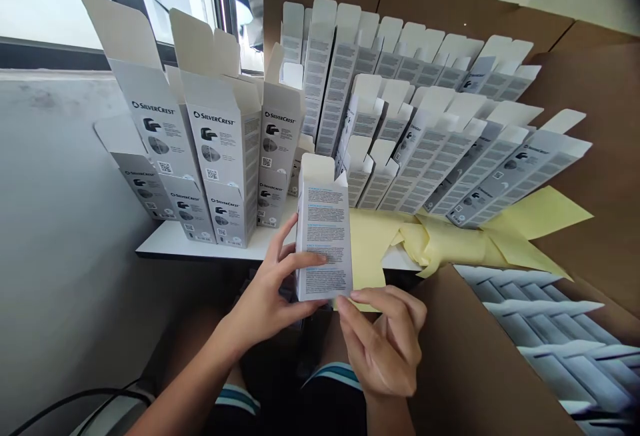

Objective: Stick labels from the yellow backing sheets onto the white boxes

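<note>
A small grey carton (327, 243) is upright in front of me, its top flaps raised and its side printed with lines of text under blue headings. My left hand (265, 296) wraps round it from the left, with fingers across the printed side and the thumb under the bottom edge. At the carton's lower right corner is my right hand (385, 336), its fingers curled and the thumb and forefinger tips close together. Whatever may lie between those tips is too small to make out.
Several SilverCrest cartons (215, 156) with raised flaps stand stacked on the white table (170, 239) at left. More open cartons (425, 143) fill the back right. Crumpled yellow paper (460, 243) lies before them. At lower right, a brown box (465, 349) holds flat folded cartons (565, 336).
</note>
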The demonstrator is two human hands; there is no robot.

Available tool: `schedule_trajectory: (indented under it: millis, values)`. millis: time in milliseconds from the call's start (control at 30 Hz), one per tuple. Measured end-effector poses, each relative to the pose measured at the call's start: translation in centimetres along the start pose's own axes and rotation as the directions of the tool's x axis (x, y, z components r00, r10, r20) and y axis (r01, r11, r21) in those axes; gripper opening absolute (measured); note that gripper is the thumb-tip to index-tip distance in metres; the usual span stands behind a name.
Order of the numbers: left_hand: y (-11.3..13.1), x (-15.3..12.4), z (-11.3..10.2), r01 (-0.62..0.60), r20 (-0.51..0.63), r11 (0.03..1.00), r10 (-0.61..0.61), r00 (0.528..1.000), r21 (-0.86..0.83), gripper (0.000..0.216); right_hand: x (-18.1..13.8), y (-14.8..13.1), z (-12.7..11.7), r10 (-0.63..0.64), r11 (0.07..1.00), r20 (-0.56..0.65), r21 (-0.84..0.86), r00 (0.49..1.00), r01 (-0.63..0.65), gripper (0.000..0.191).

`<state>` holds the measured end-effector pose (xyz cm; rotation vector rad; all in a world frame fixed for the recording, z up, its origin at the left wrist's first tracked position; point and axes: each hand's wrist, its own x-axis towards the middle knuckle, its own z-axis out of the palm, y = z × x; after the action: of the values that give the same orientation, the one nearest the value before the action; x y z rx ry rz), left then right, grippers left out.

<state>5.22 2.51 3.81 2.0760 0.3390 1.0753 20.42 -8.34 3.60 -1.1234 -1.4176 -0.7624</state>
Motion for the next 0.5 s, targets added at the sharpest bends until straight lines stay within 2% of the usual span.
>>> schedule_trajectory:
  millis: [200, 400, 500]
  values:
    - [-0.19, 0.02, -0.08, -0.004, 0.004, 1.000, 0.004, 1.000, 0.029, 0.049, -0.05, -0.21, 0.18, -0.003, 0.995, 0.102, 0.095, 0.995, -0.006, 0.034]
    - [-0.22, -0.28, -0.15, 0.022, 0.015, 1.000, -0.022, 1.000, 0.011, 0.050, -0.02, -0.38, -0.10, 0.093, 0.988, 0.161, 0.108, 0.983, -0.112, 0.027]
    - [-0.17, -0.28, -0.17, 0.018, 0.013, 1.000, -0.018, 1.000, -0.001, 0.049, -0.21, -0.40, -0.14, 0.085, 0.986, 0.176, 0.126, 0.981, -0.108, 0.027]
